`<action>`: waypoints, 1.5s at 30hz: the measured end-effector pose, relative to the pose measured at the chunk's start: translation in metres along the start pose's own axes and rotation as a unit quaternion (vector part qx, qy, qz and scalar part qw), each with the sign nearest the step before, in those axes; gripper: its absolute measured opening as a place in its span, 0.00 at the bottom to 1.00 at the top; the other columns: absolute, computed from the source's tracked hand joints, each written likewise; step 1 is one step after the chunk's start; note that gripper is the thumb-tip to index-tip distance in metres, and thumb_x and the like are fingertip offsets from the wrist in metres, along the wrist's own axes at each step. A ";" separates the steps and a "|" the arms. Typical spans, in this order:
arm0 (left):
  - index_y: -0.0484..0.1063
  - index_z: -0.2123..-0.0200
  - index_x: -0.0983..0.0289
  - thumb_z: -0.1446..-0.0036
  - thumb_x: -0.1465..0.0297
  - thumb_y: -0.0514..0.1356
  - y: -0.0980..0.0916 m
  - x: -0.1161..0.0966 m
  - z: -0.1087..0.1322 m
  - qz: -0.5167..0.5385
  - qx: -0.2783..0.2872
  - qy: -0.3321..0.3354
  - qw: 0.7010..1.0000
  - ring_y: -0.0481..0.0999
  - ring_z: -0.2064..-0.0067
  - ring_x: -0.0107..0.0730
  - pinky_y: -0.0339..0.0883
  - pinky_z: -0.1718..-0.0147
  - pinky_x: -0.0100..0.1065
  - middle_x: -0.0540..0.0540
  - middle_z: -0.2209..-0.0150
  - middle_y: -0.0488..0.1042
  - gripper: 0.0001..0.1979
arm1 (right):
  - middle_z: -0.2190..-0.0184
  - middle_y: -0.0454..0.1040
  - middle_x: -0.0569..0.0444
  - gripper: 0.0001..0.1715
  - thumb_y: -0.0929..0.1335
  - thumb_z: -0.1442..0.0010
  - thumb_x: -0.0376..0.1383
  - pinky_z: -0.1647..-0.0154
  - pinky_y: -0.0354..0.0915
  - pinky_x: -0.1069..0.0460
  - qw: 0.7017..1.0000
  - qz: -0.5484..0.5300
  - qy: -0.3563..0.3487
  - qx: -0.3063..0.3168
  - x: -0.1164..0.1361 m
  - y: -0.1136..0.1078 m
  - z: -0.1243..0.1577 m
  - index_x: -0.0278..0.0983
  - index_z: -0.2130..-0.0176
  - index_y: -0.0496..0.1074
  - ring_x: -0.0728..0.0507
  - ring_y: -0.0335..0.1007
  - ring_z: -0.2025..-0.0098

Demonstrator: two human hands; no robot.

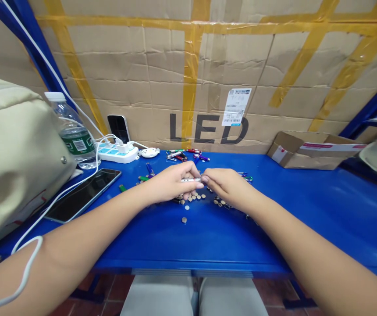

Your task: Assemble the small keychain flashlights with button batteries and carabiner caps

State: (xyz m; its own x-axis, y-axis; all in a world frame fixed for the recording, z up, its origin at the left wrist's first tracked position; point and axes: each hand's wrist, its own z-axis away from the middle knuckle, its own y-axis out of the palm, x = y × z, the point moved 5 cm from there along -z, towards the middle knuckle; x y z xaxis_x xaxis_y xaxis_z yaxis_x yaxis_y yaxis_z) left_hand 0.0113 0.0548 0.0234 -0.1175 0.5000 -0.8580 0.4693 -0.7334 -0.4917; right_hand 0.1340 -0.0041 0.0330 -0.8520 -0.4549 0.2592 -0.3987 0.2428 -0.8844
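Observation:
My left hand (182,179) is closed around a small silver tube (190,180) with dark marks, which points toward the right. At the tube's right end, the fingers of my right hand (223,183) are pinched together; whether they grip the tube or a small part at its tip is hidden. Below both hands, several round button cells (194,198) lie scattered. One button cell (184,220) sits apart, nearer the front edge. Behind the hands is a pile of small metallic coloured tubes (177,155) with clips. Green and blue tubes (143,178) lie left of my left hand.
On the left stand a beige bag (17,153), a water bottle (76,136) and a power strip (119,152), with a phone (86,193) lying in front. A white cable (57,191) crosses my left forearm. An open cardboard box (310,156) sits at the back right of the blue table (241,245).

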 end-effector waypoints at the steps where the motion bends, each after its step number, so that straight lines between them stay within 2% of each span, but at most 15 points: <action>1: 0.62 0.62 0.64 0.43 0.63 0.59 0.000 -0.001 0.000 -0.013 -0.007 0.011 1.000 0.71 0.77 0.23 0.65 0.78 0.26 0.48 0.74 0.71 0.12 | 0.76 0.67 0.54 0.22 0.54 0.33 0.44 0.71 0.52 0.54 1.000 -0.015 0.008 -0.010 0.000 0.000 -0.001 0.37 0.74 0.61 0.48 0.60 0.74; 4: 0.62 0.62 0.63 0.41 0.63 0.57 -0.003 -0.006 0.002 -0.122 -0.037 0.062 0.990 0.72 0.74 0.25 0.64 0.74 0.28 0.48 0.73 0.71 0.10 | 0.79 0.65 0.56 0.23 0.54 0.33 0.45 0.71 0.53 0.54 0.994 -0.092 0.059 -0.021 0.000 0.002 -0.001 0.38 0.75 0.60 0.49 0.59 0.75; 7: 0.64 0.62 0.63 0.40 0.66 0.55 -0.005 -0.013 0.004 -0.264 -0.063 0.118 0.955 0.74 0.68 0.29 0.64 0.69 0.29 0.50 0.69 0.73 0.07 | 0.81 0.62 0.59 0.24 0.53 0.34 0.46 0.73 0.55 0.54 0.975 -0.190 0.117 -0.004 -0.002 0.008 -0.001 0.37 0.74 0.61 0.50 0.57 0.78; 10: 0.65 0.63 0.64 0.38 0.67 0.53 -0.003 -0.017 0.004 -0.336 -0.068 0.140 0.929 0.73 0.66 0.30 0.62 0.68 0.30 0.52 0.68 0.73 0.06 | 0.82 0.60 0.60 0.25 0.53 0.34 0.49 0.75 0.55 0.55 0.959 -0.246 0.143 0.005 -0.004 0.012 -0.001 0.38 0.74 0.61 0.51 0.55 0.80; 13: 0.65 0.64 0.64 0.39 0.66 0.53 -0.002 -0.017 0.003 -0.328 -0.075 0.129 0.933 0.71 0.69 0.29 0.61 0.70 0.29 0.51 0.70 0.71 0.07 | 0.80 0.62 0.59 0.26 0.52 0.33 0.49 0.73 0.55 0.54 0.968 -0.213 0.132 -0.004 -0.005 0.008 -0.002 0.38 0.75 0.59 0.50 0.57 0.77; 16: 0.64 0.64 0.63 0.39 0.63 0.54 -0.005 -0.015 0.002 -0.270 -0.088 0.105 0.953 0.71 0.70 0.27 0.61 0.71 0.28 0.49 0.72 0.71 0.09 | 0.75 0.67 0.55 0.24 0.52 0.33 0.47 0.69 0.55 0.53 0.992 -0.089 0.086 -0.009 -0.003 -0.003 -0.001 0.37 0.73 0.60 0.48 0.60 0.72; 18: 0.64 0.64 0.63 0.40 0.62 0.54 -0.008 -0.013 0.001 -0.224 -0.084 0.083 0.967 0.71 0.72 0.26 0.62 0.71 0.28 0.48 0.72 0.71 0.10 | 0.70 0.70 0.53 0.21 0.53 0.32 0.45 0.68 0.54 0.53 0.998 -0.007 0.056 -0.001 -0.001 -0.010 0.001 0.37 0.68 0.64 0.47 0.63 0.69; 22: 0.63 0.63 0.63 0.40 0.62 0.54 -0.012 -0.007 0.000 -0.145 -0.056 0.047 0.987 0.70 0.76 0.23 0.64 0.74 0.28 0.47 0.73 0.70 0.10 | 0.65 0.73 0.51 0.16 0.55 0.32 0.41 0.69 0.53 0.53 0.993 0.110 0.035 0.023 -0.001 -0.015 0.004 0.38 0.59 0.66 0.45 0.66 0.67; 28: 0.63 0.64 0.63 0.40 0.62 0.55 -0.010 -0.006 0.001 -0.120 -0.028 0.036 0.992 0.70 0.75 0.23 0.65 0.74 0.28 0.47 0.72 0.71 0.10 | 0.68 0.74 0.52 0.08 0.59 0.37 0.32 0.73 0.48 0.54 0.974 0.223 -0.008 0.038 0.006 -0.011 0.003 0.39 0.64 0.67 0.46 0.65 0.69; 32: 0.63 0.64 0.63 0.41 0.62 0.55 -0.008 -0.008 0.002 -0.123 -0.023 0.037 0.991 0.71 0.75 0.24 0.64 0.74 0.27 0.47 0.73 0.71 0.10 | 0.72 0.72 0.53 0.09 0.59 0.40 0.29 0.73 0.45 0.53 0.974 0.221 -0.030 0.037 0.007 -0.008 0.003 0.39 0.68 0.66 0.47 0.63 0.71; 37: 0.65 0.63 0.63 0.41 0.64 0.56 -0.009 -0.009 0.002 -0.203 -0.024 0.072 0.976 0.72 0.74 0.25 0.62 0.74 0.27 0.47 0.73 0.72 0.08 | 0.74 0.71 0.54 0.09 0.59 0.41 0.29 0.75 0.44 0.54 0.983 0.179 0.008 0.050 0.002 -0.001 0.004 0.39 0.68 0.65 0.48 0.61 0.74; 41: 0.67 0.62 0.64 0.40 0.66 0.56 -0.010 -0.011 0.002 -0.289 -0.021 0.116 0.950 0.73 0.69 0.28 0.62 0.70 0.28 0.50 0.70 0.74 0.06 | 0.72 0.71 0.53 0.09 0.57 0.37 0.32 0.73 0.47 0.54 0.992 0.095 0.028 0.075 0.000 0.003 0.004 0.38 0.67 0.64 0.47 0.62 0.73; 45: 0.67 0.60 0.63 0.39 0.64 0.54 -0.011 -0.014 0.004 -0.313 -0.035 0.135 0.939 0.74 0.65 0.29 0.63 0.68 0.28 0.52 0.65 0.75 0.09 | 0.73 0.70 0.54 0.13 0.55 0.35 0.35 0.71 0.51 0.55 0.999 -0.010 0.016 0.049 0.004 0.000 0.002 0.38 0.70 0.61 0.48 0.62 0.72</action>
State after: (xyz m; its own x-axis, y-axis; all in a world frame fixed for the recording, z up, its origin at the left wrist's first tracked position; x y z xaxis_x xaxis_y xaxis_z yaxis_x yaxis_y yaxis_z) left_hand 0.0039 0.0540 0.0400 -0.1690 0.9288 -0.3297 0.4399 -0.2283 -0.8686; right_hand 0.1316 -0.0080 0.0332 -0.8550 -0.4305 0.2891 -0.3829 0.1480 -0.9119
